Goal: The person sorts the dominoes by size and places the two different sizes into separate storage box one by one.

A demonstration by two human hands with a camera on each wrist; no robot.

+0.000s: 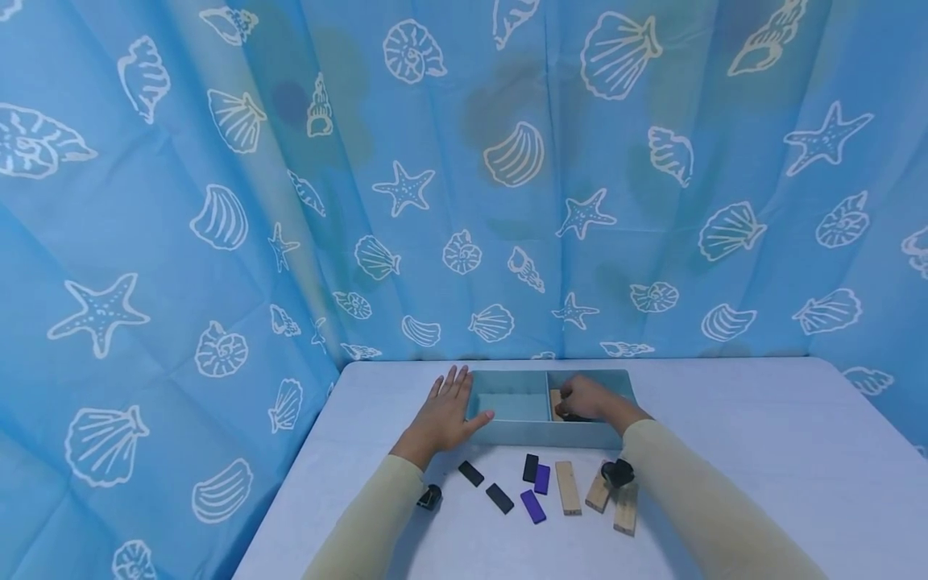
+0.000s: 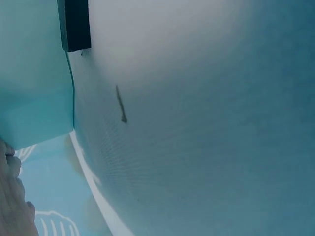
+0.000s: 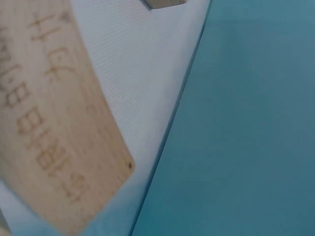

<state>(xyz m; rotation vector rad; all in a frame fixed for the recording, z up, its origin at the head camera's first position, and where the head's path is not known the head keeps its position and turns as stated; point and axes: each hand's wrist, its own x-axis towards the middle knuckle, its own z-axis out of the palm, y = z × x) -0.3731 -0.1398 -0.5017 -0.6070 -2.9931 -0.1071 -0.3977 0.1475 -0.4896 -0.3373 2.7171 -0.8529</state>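
Note:
My left hand (image 1: 451,412) lies against the left end of a blue-grey two-compartment box (image 1: 551,435). Its fingers are straight, with the thumb over the front rim; some fingers show at the edge of the left wrist view. Inside the right compartment, my right hand (image 1: 589,396) has curled fingers at a wooden block (image 1: 556,403), which it appears to pinch. The hand covers part of that block, and a dark patch beneath it is unclear. The left compartment shows a bare floor. In the right wrist view, an engraved wooden block (image 3: 64,123) lies outside the box wall (image 3: 236,123).
In front of the box lie black blocks (image 1: 499,498), two purple blocks (image 1: 532,507) and three wooden blocks (image 1: 569,488). They rest on a white-covered table (image 1: 739,435). A blue shell-patterned curtain (image 1: 464,201) hangs behind and at the left.

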